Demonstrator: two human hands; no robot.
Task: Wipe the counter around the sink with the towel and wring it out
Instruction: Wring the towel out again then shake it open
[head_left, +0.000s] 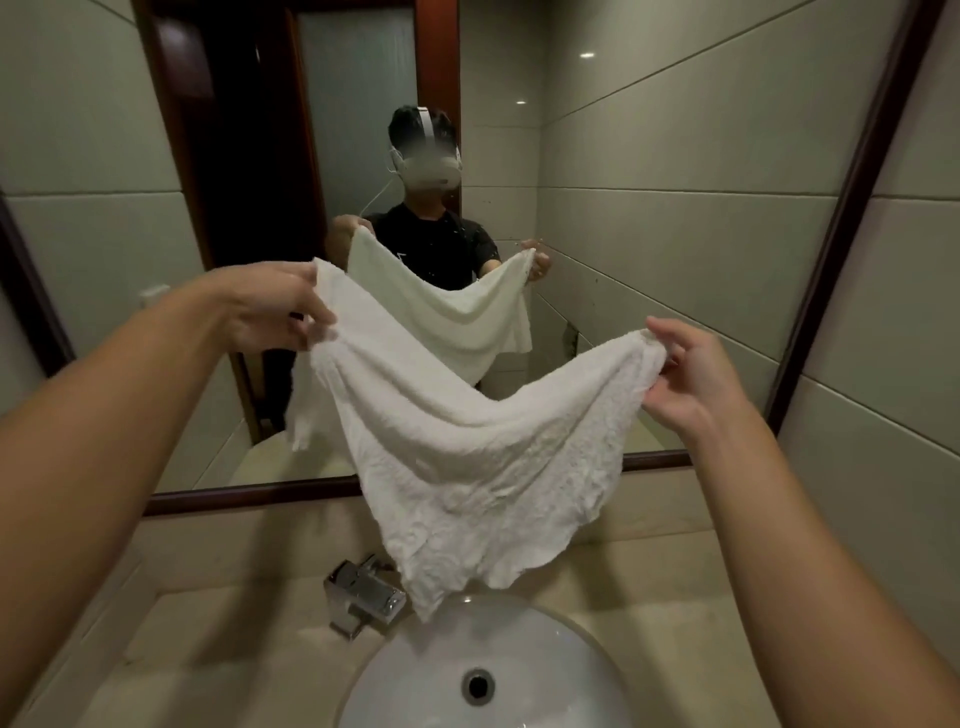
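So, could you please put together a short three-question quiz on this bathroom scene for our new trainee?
1. True or false: the towel is spread out in the air between the left hand and the right hand.
2. What does the towel's lowest tip hang over? A) the sink B) the floor C) a bucket
3. Fill in: the tap stands on the ____ side of the sink in the picture.

Key: 1 true; 2 A; 3 left.

Towel (467, 447) hangs above sink (524, 644); faucet (363, 597) left; mirror (649, 208) behind.
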